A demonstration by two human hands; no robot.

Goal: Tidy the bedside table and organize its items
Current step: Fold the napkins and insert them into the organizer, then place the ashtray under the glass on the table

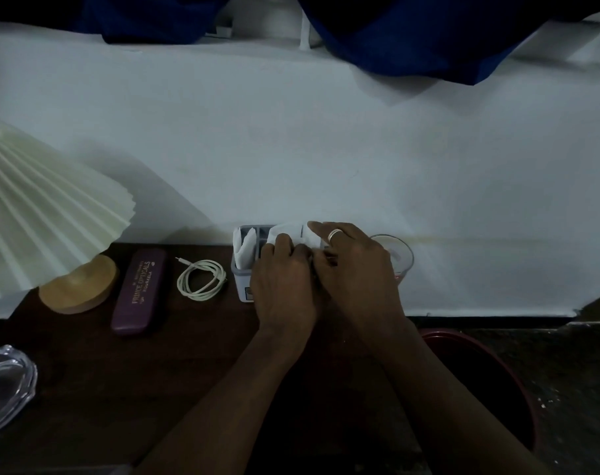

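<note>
A small white and grey organizer box (241,275) with several compartments stands at the back of the dark wooden bedside table (120,389), against the wall. A folded white paper (243,250) sticks up from its left compartment. My left hand (283,286) and my right hand (355,269), which wears a ring, meet over the box. Both pinch another white paper (288,231) at its top. Most of the box is hidden under my hands.
Left of the box lie a coiled white cable (201,278) and a purple glasses case (139,291). A lamp with a pleated shade (41,207) and wooden base (81,286) stands far left. A clear tray (3,385), a drinking glass (403,255) and a dark red bin (480,382) surround them.
</note>
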